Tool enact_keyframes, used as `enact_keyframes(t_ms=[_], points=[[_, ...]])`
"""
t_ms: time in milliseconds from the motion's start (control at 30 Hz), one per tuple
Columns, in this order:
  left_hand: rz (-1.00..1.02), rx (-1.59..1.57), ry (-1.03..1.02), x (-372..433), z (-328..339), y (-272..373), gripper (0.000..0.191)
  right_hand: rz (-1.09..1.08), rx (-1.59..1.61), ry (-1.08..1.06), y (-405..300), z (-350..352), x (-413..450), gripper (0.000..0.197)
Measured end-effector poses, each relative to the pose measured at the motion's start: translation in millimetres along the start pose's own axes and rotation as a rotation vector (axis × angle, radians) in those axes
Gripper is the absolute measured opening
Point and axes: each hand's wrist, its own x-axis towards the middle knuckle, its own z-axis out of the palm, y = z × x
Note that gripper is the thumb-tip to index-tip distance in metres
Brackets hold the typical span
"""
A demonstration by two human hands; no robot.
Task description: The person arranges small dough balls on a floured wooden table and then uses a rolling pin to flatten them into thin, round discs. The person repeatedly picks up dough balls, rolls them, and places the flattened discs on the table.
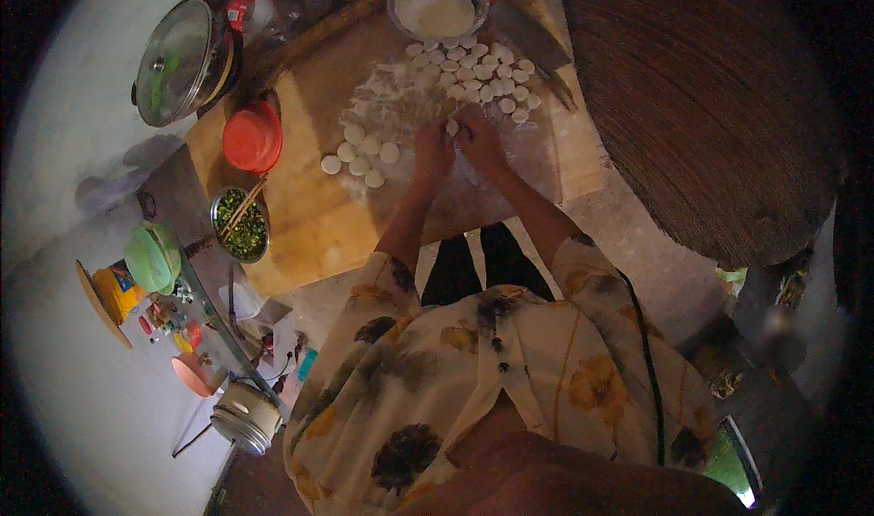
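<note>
Over a floured wooden board (pixel 478 202), my left hand (pixel 435 146) and my right hand (pixel 481 140) meet, with a small piece of dough (pixel 452 127) between their fingers. Many small dough pieces (pixel 485 72) lie in a cluster just beyond my hands. Several flattened dough rounds (pixel 360 166) lie left of my left hand. Loose flour (pixel 382 96) is spread between the two groups. At the board's far edge stands a metal bowl of flour (pixel 435 4). Which fingers press on the dough piece is too dim to tell.
A cleaver (pixel 529 33) lies at the far right of the board. On the left stand red plastic bowls (pixel 252 137), a metal bowl of chopped green filling (pixel 240 233) with chopsticks (pixel 244 209) across it, and a lidded pan (pixel 179 62). A large round woven surface (pixel 703 106) is at right.
</note>
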Motion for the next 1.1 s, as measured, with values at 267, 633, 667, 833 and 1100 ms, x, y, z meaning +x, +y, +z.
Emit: enact_keyframes(t_ms=[267,633,667,833,1100], points=[[-0.449,-0.307,-0.008,-50.2,-41.2,40.9,0.023,-0.125,-0.052,-0.056,-3.1,-0.7,-18.5,0.028],[-0.361,-0.296,0.030,-46.2,-31.5,30.2,0.030,-0.035,-0.061,-0.220,-37.6,-7.1,-17.9,0.025],[-0.363,-0.293,0.039,-48.7,-33.7,25.3,0.030,-0.041,-0.058,-0.226,-36.8,-3.8,-17.6,0.025],[-0.418,-0.296,-0.086,-56.2,-50.7,35.3,0.031,0.102,0.078,-0.190,-24.6,-16.6,-32.8,0.026],[-0.480,-0.416,0.064,-54.2,-34.1,31.6,0.029,0.037,0.028,-0.204,-18.2,-1.8,-28.2,0.026]])
